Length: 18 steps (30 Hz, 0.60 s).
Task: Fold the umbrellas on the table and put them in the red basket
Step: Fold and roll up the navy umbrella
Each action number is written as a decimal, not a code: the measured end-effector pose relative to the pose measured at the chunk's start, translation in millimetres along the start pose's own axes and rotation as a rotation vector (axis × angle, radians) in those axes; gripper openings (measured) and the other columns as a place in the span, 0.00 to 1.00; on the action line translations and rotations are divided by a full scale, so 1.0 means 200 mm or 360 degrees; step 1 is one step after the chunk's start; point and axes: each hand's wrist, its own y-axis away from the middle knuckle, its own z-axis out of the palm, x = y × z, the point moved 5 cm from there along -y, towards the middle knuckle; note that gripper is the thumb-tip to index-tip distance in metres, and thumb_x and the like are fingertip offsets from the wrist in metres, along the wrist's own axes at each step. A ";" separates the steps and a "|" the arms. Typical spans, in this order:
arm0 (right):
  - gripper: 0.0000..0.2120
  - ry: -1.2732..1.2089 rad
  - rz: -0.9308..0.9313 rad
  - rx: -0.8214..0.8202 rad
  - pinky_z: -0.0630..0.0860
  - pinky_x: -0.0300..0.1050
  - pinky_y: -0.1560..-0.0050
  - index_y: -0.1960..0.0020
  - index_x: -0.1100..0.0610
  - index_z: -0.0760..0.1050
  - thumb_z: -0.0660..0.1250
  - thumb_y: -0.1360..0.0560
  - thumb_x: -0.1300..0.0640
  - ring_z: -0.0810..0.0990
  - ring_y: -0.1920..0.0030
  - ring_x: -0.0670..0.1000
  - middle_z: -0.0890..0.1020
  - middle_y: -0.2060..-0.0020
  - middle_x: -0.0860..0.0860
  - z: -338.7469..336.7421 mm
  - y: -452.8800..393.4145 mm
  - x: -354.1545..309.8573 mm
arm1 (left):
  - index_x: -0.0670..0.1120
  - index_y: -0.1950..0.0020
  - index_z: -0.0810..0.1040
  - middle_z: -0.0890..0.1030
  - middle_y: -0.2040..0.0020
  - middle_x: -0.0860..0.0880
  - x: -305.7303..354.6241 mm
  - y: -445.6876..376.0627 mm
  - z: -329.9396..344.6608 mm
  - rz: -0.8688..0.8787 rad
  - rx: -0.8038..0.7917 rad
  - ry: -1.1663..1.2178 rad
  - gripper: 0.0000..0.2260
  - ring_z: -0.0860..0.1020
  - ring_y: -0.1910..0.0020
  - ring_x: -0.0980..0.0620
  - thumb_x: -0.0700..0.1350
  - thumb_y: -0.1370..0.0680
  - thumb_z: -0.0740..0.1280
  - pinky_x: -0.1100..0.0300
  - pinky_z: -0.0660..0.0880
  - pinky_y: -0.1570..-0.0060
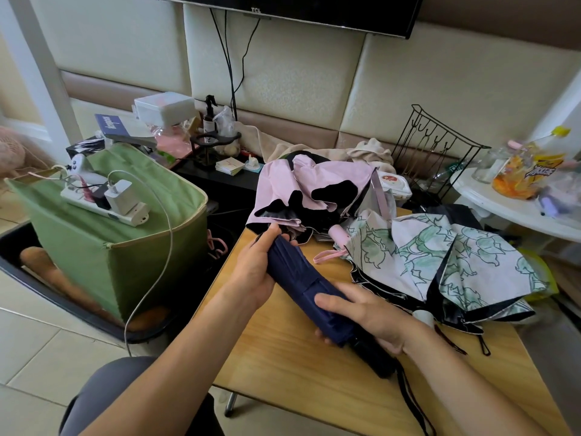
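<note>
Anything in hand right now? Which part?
Navy umbrella, rolled up. Left hand holds its canopy near the tip end; right hand wraps the canopy just above the black handle.

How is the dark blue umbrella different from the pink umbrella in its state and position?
The dark blue umbrella is rolled into a tight bundle; the pink umbrella has loose, spread cloth. The left hand and right hand grip the blue one; the pink one lies untouched on the table. Both are outside any basket.

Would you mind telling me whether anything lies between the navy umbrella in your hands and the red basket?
I cannot say: both hands grip the navy umbrella, but no red basket is in view.
</note>
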 end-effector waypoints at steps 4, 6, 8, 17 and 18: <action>0.46 0.1089 -0.0243 0.0448 0.77 0.53 0.35 0.32 0.38 0.68 0.68 0.43 0.16 0.79 0.39 0.44 0.78 0.36 0.39 -0.03 -0.01 -0.09 | 0.44 0.47 0.76 0.85 0.63 0.45 -0.01 0.00 -0.04 -0.0046 0.0141 0.0032 0.13 0.85 0.62 0.47 0.53 0.20 0.71 0.51 0.82 0.57; 0.45 0.1337 -0.0252 0.0473 0.75 0.52 0.35 0.27 0.39 0.62 0.70 0.38 0.21 0.76 0.36 0.47 0.74 0.35 0.40 0.01 0.00 -0.10 | 0.42 0.46 0.77 0.85 0.59 0.42 -0.02 0.01 -0.05 -0.0104 0.0222 0.0044 0.16 0.86 0.61 0.46 0.54 0.21 0.73 0.50 0.83 0.58; 0.32 0.1511 -0.0266 0.0486 0.76 0.50 0.42 0.31 0.42 0.64 0.71 0.29 0.32 0.77 0.43 0.50 0.75 0.41 0.42 0.05 0.00 -0.11 | 0.41 0.45 0.79 0.85 0.52 0.41 -0.01 0.03 -0.05 -0.0133 0.0218 0.0027 0.18 0.86 0.57 0.45 0.55 0.23 0.75 0.50 0.84 0.56; 0.19 0.0370 -0.0152 0.0111 0.73 0.46 0.67 0.52 0.62 0.74 0.68 0.31 0.47 0.80 0.65 0.55 0.81 0.63 0.55 -0.08 -0.02 -0.01 | 0.46 0.43 0.85 0.85 0.44 0.46 0.07 0.05 -0.05 -0.0090 -0.0192 -0.0897 0.21 0.82 0.42 0.49 0.58 0.29 0.79 0.50 0.83 0.47; 0.20 0.0233 -0.0111 0.0029 0.73 0.45 0.69 0.50 0.64 0.74 0.68 0.31 0.48 0.80 0.65 0.57 0.82 0.60 0.59 -0.08 -0.01 0.01 | 0.43 0.42 0.84 0.85 0.46 0.46 0.06 0.05 -0.04 -0.0113 -0.0244 -0.0923 0.22 0.83 0.45 0.49 0.57 0.28 0.79 0.49 0.83 0.46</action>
